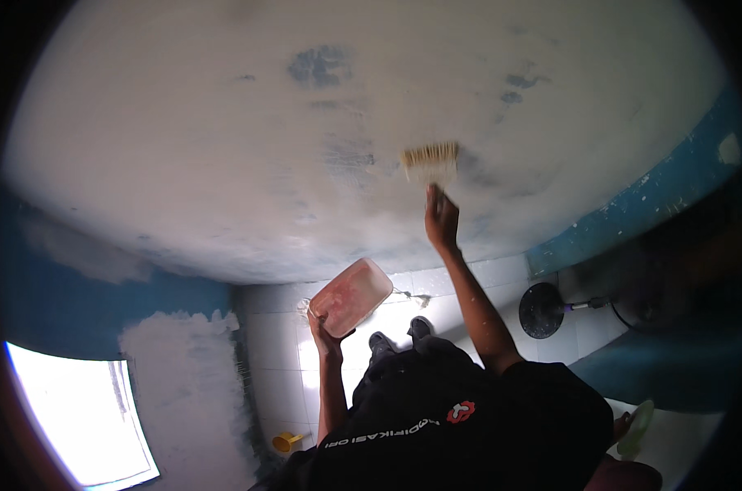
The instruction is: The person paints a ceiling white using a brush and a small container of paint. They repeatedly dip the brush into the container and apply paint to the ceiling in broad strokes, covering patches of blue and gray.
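Note:
My right hand (442,219) is closed round the handle of a wide paint brush (430,168) with pale bristles. The bristles are raised to the whitish, patchy wall (223,164); whether they touch it I cannot tell. Lower and to the left, my left hand (328,337) grips the near rim of a translucent, rounded plastic tub (352,296). The tub is tilted, and a pinkish-white smear shows inside it. Dark blue spots (320,65) show through the wall's white coat.
White floor tiles (277,352) lie below, with a yellow dipper (286,443) at lower left. A black round-based stand (541,311) is on the right. Left of me, a bright window (76,417) adjoins a roughly whitened blue wall. A light green object (637,430) shows at lower right beside a hand.

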`<state>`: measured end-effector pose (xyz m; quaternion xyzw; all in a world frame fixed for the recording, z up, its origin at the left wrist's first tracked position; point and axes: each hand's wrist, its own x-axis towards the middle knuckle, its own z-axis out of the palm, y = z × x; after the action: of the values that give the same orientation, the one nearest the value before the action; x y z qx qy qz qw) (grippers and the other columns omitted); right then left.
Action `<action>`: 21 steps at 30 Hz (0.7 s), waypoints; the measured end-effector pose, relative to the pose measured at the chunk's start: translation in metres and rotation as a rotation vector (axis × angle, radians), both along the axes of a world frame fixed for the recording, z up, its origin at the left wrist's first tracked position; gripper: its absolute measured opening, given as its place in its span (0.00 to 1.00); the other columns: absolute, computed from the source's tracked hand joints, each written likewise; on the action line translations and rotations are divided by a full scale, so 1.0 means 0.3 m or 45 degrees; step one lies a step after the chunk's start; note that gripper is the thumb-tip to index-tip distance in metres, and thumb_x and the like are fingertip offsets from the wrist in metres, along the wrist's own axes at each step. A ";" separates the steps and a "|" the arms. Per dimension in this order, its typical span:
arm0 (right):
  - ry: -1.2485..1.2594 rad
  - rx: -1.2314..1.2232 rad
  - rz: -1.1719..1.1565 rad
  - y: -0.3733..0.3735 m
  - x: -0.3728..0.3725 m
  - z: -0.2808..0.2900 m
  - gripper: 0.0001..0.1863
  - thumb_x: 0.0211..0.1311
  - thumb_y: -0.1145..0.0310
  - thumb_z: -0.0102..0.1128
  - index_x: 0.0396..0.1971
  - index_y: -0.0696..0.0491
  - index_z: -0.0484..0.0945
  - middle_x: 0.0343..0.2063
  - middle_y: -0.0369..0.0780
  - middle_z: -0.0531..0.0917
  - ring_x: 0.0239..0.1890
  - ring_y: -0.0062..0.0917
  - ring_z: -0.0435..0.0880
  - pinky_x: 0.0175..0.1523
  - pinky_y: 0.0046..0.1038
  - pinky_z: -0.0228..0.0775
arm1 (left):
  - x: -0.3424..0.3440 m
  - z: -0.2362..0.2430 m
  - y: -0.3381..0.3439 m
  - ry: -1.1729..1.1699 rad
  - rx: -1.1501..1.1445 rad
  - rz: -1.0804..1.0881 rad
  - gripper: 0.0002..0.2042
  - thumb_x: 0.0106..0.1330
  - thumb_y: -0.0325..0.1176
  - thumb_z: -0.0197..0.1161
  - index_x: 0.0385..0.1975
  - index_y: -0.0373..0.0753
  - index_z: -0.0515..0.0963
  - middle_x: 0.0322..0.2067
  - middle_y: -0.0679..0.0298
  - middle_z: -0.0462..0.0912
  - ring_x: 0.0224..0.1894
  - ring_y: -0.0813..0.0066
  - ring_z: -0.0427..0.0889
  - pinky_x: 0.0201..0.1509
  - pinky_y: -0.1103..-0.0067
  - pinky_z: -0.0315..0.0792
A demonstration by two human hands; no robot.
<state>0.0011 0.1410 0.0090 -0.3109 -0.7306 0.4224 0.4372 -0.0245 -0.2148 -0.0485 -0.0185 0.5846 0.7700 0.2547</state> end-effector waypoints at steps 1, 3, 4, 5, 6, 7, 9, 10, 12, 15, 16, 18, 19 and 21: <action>-0.017 0.003 -0.028 -0.016 -0.018 -0.169 0.15 0.73 0.61 0.51 0.41 0.57 0.82 0.37 0.52 0.84 0.42 0.48 0.83 0.44 0.41 0.76 | 0.012 -0.016 -0.007 -0.013 0.004 0.023 0.38 0.57 0.59 0.60 0.67 0.51 0.59 0.59 0.55 0.71 0.55 0.52 0.80 0.38 0.62 0.83; -0.173 0.025 -0.113 -0.036 -0.029 -0.460 0.13 0.73 0.62 0.50 0.42 0.53 0.81 0.34 0.51 0.85 0.37 0.48 0.84 0.39 0.44 0.76 | 0.003 -0.014 0.018 0.004 -0.037 0.031 0.38 0.57 0.59 0.60 0.66 0.50 0.60 0.59 0.55 0.71 0.55 0.52 0.79 0.38 0.63 0.83; -0.285 -0.002 -0.122 -0.049 -0.042 -0.615 0.14 0.74 0.60 0.48 0.44 0.51 0.80 0.33 0.49 0.85 0.34 0.49 0.84 0.38 0.45 0.77 | 0.019 0.020 0.028 0.026 -0.090 0.045 0.38 0.57 0.60 0.60 0.66 0.50 0.60 0.59 0.55 0.71 0.55 0.52 0.79 0.38 0.63 0.83; -0.536 -0.065 -0.083 -0.043 -0.051 -0.741 0.17 0.76 0.57 0.42 0.44 0.49 0.80 0.32 0.49 0.85 0.33 0.50 0.84 0.39 0.46 0.77 | 0.015 0.041 0.049 0.042 -0.144 0.043 0.38 0.57 0.60 0.60 0.66 0.50 0.60 0.59 0.55 0.71 0.56 0.52 0.79 0.38 0.63 0.83; -0.762 -0.227 0.011 -0.048 -0.035 -0.800 0.24 0.76 0.50 0.38 0.44 0.50 0.82 0.34 0.51 0.85 0.36 0.50 0.85 0.41 0.48 0.77 | 0.022 0.040 0.053 0.045 -0.214 0.038 0.39 0.57 0.62 0.59 0.66 0.50 0.60 0.59 0.55 0.72 0.55 0.52 0.79 0.37 0.63 0.83; -0.984 -0.545 0.080 -0.017 -0.041 -0.959 0.31 0.73 0.42 0.35 0.44 0.52 0.83 0.35 0.56 0.85 0.39 0.51 0.86 0.45 0.50 0.77 | -0.002 0.038 0.069 0.032 -0.256 0.059 0.39 0.57 0.62 0.59 0.66 0.50 0.60 0.59 0.55 0.72 0.55 0.52 0.79 0.37 0.63 0.83; -1.103 -0.675 -0.037 -0.011 -0.058 -1.135 0.36 0.72 0.38 0.35 0.41 0.56 0.83 0.33 0.58 0.84 0.40 0.52 0.86 0.46 0.51 0.77 | -0.057 0.033 0.102 0.022 -0.321 0.097 0.39 0.57 0.62 0.58 0.66 0.51 0.60 0.58 0.56 0.73 0.54 0.53 0.80 0.36 0.64 0.82; -1.110 -0.733 -0.009 -0.002 -0.053 -1.099 0.36 0.71 0.39 0.38 0.38 0.60 0.83 0.32 0.60 0.84 0.40 0.52 0.86 0.46 0.50 0.78 | -0.044 0.012 0.089 0.019 -0.311 0.115 0.38 0.58 0.62 0.58 0.66 0.51 0.60 0.59 0.57 0.72 0.54 0.53 0.80 0.35 0.64 0.82; -0.997 -0.503 0.105 0.057 -0.074 -0.971 0.36 0.70 0.40 0.41 0.37 0.62 0.82 0.32 0.60 0.84 0.42 0.52 0.85 0.47 0.49 0.77 | 0.000 -0.027 0.061 0.003 -0.286 0.134 0.38 0.58 0.62 0.57 0.66 0.51 0.60 0.59 0.57 0.72 0.54 0.53 0.80 0.35 0.64 0.82; -0.906 -0.565 0.038 0.147 -0.122 -0.716 0.33 0.69 0.42 0.47 0.37 0.62 0.83 0.33 0.60 0.84 0.42 0.52 0.85 0.48 0.47 0.77 | 0.003 -0.048 0.077 -0.065 -0.293 0.179 0.38 0.58 0.64 0.56 0.66 0.52 0.60 0.59 0.58 0.73 0.55 0.55 0.80 0.35 0.65 0.81; -0.811 -0.551 0.012 0.150 -0.113 -0.634 0.33 0.69 0.42 0.47 0.37 0.61 0.84 0.32 0.59 0.84 0.41 0.53 0.85 0.48 0.46 0.77 | -0.006 -0.044 0.086 -0.053 -0.345 0.182 0.43 0.57 0.66 0.58 0.69 0.49 0.58 0.58 0.56 0.71 0.54 0.53 0.79 0.38 0.62 0.80; -0.628 -0.481 -0.020 0.140 -0.057 -0.420 0.32 0.70 0.43 0.46 0.36 0.60 0.84 0.30 0.57 0.84 0.40 0.52 0.85 0.47 0.44 0.76 | -0.015 -0.053 0.077 -0.046 -0.300 0.147 0.43 0.57 0.67 0.57 0.69 0.49 0.58 0.58 0.56 0.71 0.53 0.53 0.79 0.39 0.61 0.80; -0.547 -0.426 -0.023 0.139 -0.010 -0.284 0.31 0.71 0.44 0.46 0.36 0.60 0.84 0.30 0.56 0.85 0.39 0.51 0.85 0.46 0.43 0.76 | -0.006 -0.055 0.088 -0.051 -0.274 0.136 0.43 0.57 0.67 0.57 0.69 0.49 0.58 0.58 0.56 0.71 0.53 0.52 0.79 0.40 0.61 0.79; -0.177 -0.291 -0.051 0.161 0.030 -0.036 0.29 0.73 0.47 0.46 0.38 0.60 0.84 0.30 0.54 0.85 0.39 0.49 0.86 0.45 0.42 0.75 | 0.029 -0.056 0.097 0.003 -0.295 0.131 0.43 0.58 0.67 0.56 0.68 0.47 0.58 0.58 0.56 0.72 0.53 0.53 0.80 0.40 0.61 0.80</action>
<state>0.0100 0.1892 -0.0018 -0.4019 -0.6998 0.4715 0.3556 -0.0158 -0.1857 -0.0653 -0.0769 0.6682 0.7094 0.2105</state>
